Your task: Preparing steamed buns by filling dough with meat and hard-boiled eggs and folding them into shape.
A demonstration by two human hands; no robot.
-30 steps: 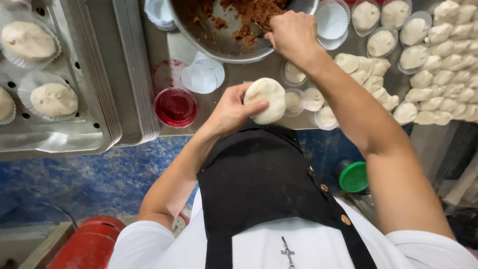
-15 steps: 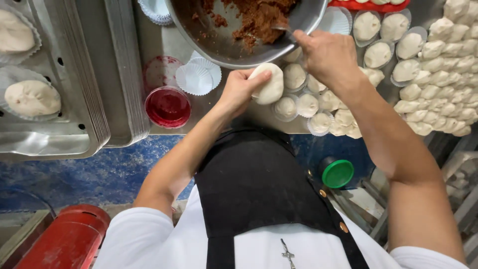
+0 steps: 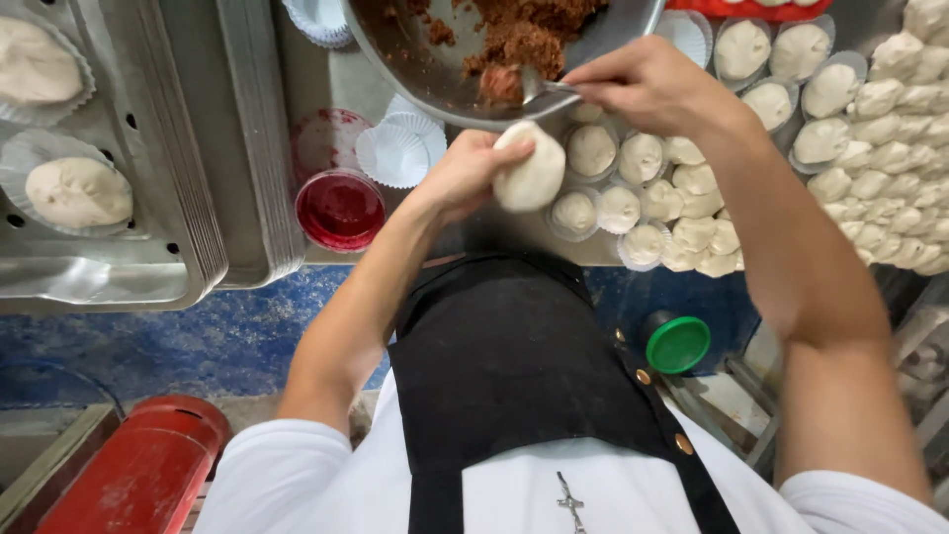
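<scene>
Holding a flattened dough round (image 3: pixel 531 168) cupped in your left hand (image 3: pixel 465 173) just below the metal bowl (image 3: pixel 415 59), your right hand (image 3: pixel 647 84) is closed on a spoon (image 3: pixel 539 91) lifting reddish-brown filling (image 3: pixel 514 35); portioned dough pieces (image 3: pixel 643 198) lie beneath.

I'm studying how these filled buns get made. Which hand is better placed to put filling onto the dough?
Probably the right hand: it holds the spoon at the brown filling in the metal bowl. The left hand is busy cupping the dough round just below.
</scene>
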